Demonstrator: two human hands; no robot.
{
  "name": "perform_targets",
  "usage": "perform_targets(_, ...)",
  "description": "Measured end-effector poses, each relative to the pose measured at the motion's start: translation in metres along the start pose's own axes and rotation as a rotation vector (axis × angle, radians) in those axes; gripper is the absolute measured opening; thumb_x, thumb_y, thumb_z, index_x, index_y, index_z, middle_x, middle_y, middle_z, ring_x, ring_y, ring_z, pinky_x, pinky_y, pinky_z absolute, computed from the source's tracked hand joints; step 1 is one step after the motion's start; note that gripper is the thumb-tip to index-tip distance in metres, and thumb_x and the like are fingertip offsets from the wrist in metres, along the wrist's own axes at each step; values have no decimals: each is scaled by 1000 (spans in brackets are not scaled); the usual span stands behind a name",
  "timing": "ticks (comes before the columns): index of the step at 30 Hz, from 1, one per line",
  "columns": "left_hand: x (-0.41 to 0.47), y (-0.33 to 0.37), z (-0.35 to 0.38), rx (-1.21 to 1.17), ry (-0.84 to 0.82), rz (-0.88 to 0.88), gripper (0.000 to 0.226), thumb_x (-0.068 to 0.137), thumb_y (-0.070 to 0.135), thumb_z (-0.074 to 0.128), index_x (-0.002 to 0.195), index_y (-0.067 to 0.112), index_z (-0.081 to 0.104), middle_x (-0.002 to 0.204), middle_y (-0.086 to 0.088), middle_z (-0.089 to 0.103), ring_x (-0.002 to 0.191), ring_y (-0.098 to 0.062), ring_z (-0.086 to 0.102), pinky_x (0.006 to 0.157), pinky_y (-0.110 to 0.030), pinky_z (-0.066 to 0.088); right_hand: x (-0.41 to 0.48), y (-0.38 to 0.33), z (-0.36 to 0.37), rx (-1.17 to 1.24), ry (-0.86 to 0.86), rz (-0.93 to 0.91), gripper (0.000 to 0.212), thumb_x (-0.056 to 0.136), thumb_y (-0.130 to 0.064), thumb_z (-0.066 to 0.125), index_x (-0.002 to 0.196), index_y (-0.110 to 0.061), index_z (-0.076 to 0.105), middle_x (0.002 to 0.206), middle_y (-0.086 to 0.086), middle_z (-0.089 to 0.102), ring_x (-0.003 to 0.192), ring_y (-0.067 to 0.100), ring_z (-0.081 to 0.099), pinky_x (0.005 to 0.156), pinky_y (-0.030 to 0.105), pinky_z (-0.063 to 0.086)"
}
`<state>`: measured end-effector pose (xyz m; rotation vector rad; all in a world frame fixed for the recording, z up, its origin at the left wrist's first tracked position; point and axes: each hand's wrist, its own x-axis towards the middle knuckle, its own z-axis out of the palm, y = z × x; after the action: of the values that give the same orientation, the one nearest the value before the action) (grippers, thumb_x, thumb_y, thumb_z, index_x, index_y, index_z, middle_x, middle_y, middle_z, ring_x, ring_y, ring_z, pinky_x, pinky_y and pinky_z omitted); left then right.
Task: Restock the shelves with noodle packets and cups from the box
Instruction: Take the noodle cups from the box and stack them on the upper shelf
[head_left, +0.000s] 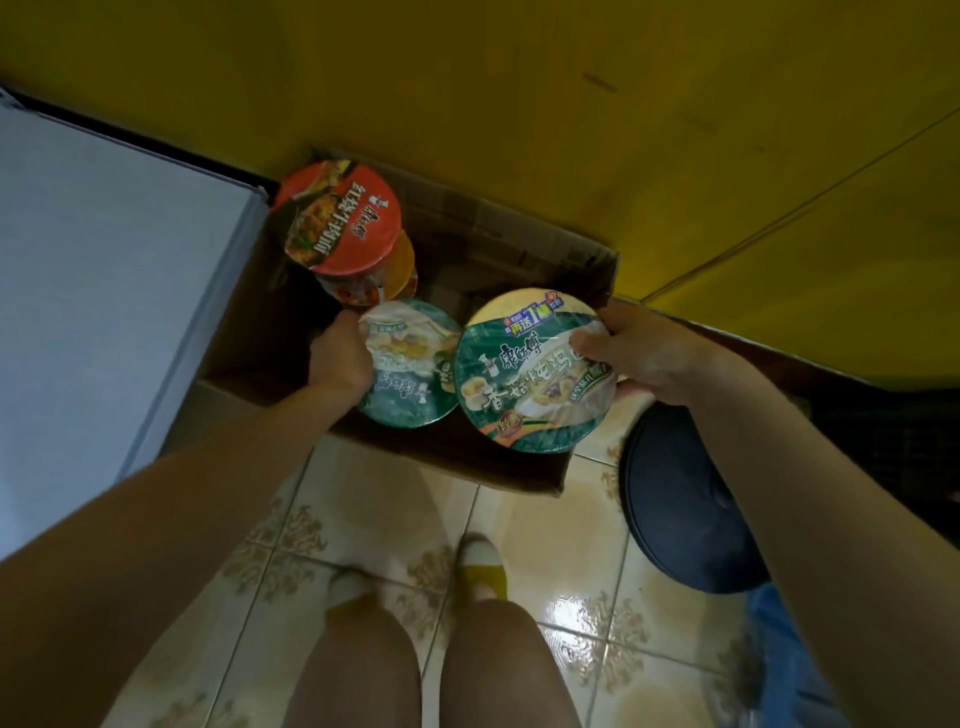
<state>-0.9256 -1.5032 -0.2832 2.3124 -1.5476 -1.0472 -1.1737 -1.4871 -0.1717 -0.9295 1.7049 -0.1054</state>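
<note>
Bare knees (363, 670) lowest down, on the near side of the box (519, 470). Two feet (480, 566) in yellow and white socks between knees and box, on the shiny tile floor (571, 525).

Left hand (337, 358) just inside the near wall of the box, fingers curled round the left edge of a green noodle cup (410, 379), gripping it. Right hand (639, 353) over the near right corner of the box, thumb flat on the lid of a second green noodle cup (530, 374), other fingers wrapped behind its rim. Both green cups lid up, side by side over the near part of the box. Touching or just apart: cannot tell.

Red noodle cup (337, 218) up high at the far left corner of the box, sitting on top of an orange cup (408, 260), with more cups under it. Brown cardboard showing in the far right part of the box.

Big pale board (104, 260) close beside the left wall of the box. Dark round stool (685, 499) on the floor just right of the box. Yellow wall (519, 78) behind the box.
</note>
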Motion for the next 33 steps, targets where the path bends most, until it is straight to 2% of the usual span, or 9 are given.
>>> perform_targets(7, -75, 13, -116, -139, 130, -138, 38, 102, 21, 27, 122, -4, 47, 128, -27, 49, 117, -38, 46, 94, -36, 37, -96, -54, -8, 80, -83, -40, 15, 94, -20, 51, 107, -12, 55, 103, 10, 63, 94, 23, 60, 73, 35, 52)
perform_targets(9, -100, 20, -151, -169, 168, -168, 39, 102, 20, 26, 124, -4, 46, 129, -26, 49, 117, -37, 47, 92, -35, 37, -129, -73, -12, 97, -103, -57, 15, 94, -20, 52, 106, -12, 56, 102, 10, 64, 92, 23, 61, 73, 35, 53)
perform_targets(16, -177, 63, -258, -246, 267, -114, 38, 102, 20, 27, 116, -7, 50, 120, -27, 54, 109, -37, 51, 84, -36, 39, -250, -119, -29, 164, -134, -146, 17, 91, -18, 56, 108, -20, 57, 96, 2, 66, 78, 15, 64, 62, 29, 57)
perform_targets(20, -223, 91, -314, -280, 352, -51, 38, 101, 21, 29, 112, -7, 52, 116, -28, 55, 106, -39, 52, 87, -41, 44, -315, -131, -41, 179, -134, -181, 6, 91, -18, 55, 91, -23, 60, 87, -2, 68, 71, 12, 65, 53, 24, 56)
perform_targets(23, -261, 112, -349, -332, 414, 20, 36, 100, 23, 32, 107, -3, 56, 111, -26, 58, 102, -38, 55, 84, -45, 49, -357, -142, -49, 129, -138, -233, 5, 91, -20, 55, 92, -23, 60, 89, -1, 69, 75, 15, 66, 58, 29, 58)
perform_targets(27, -320, 145, -397, -449, 494, 91, 33, 99, 25, 34, 101, 2, 57, 102, -21, 58, 92, -39, 60, 72, -51, 55, -412, -159, -65, 71, -159, -323, 7, 91, -22, 56, 95, -21, 62, 92, 0, 72, 86, 21, 68, 74, 42, 56)
perform_targets(29, -349, 160, -425, -463, 541, 104, 32, 98, 24, 35, 96, 2, 57, 92, -18, 60, 78, -38, 64, 64, -49, 57, -443, -168, -71, 15, -160, -391, 8, 91, -23, 55, 94, -20, 61, 85, -4, 71, 74, 12, 67, 60, 32, 58)
perform_targets(31, -381, 170, -452, -457, 588, 127, 32, 96, 25, 37, 84, 4, 57, 82, -22, 64, 67, -38, 66, 62, -50, 57, -472, -177, -75, -24, -162, -455, 9, 92, -24, 54, 97, -20, 60, 82, -5, 68, 65, 7, 64, 44, 21, 50)
perform_targets(33, -413, 176, -480, -452, 625, 137, 32, 94, 27, 36, 75, 8, 54, 79, -25, 64, 64, -39, 66, 63, -53, 56, -499, -187, -75, -75, -154, -520, 8, 92, -28, 54, 95, -22, 59, 83, -5, 67, 67, 8, 62, 40, 18, 46)
